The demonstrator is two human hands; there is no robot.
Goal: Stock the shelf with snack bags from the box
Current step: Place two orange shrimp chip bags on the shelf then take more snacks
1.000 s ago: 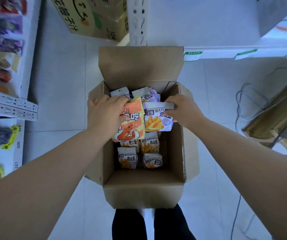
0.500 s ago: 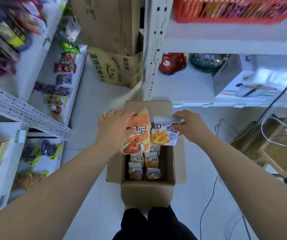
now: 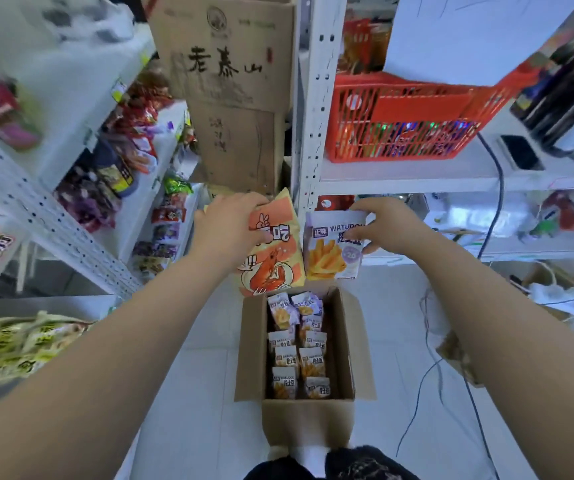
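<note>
Since both are being carried up for stocking, L hand (image 3: 230, 230) grips the orange shrimp bag (image 3: 271, 261) near its top and R hand (image 3: 389, 223) pinches the purple fries bag (image 3: 332, 254), side by side above the box (image 3: 308, 420). Vs 1 s ago: both were down in the box, now lifted clear.

One head-worn wide-angle view looks forward and steeply down, close over both forearms, onto the open box (image 3: 308, 415) on the floor (image 3: 192, 393), shelves (image 3: 417, 183) rising ahead.

Snack bags (image 3: 297, 344) in box (image 3: 308, 424); basket (image 3: 400, 133) on shelf (image 3: 417, 176), seemingly behind.
</note>
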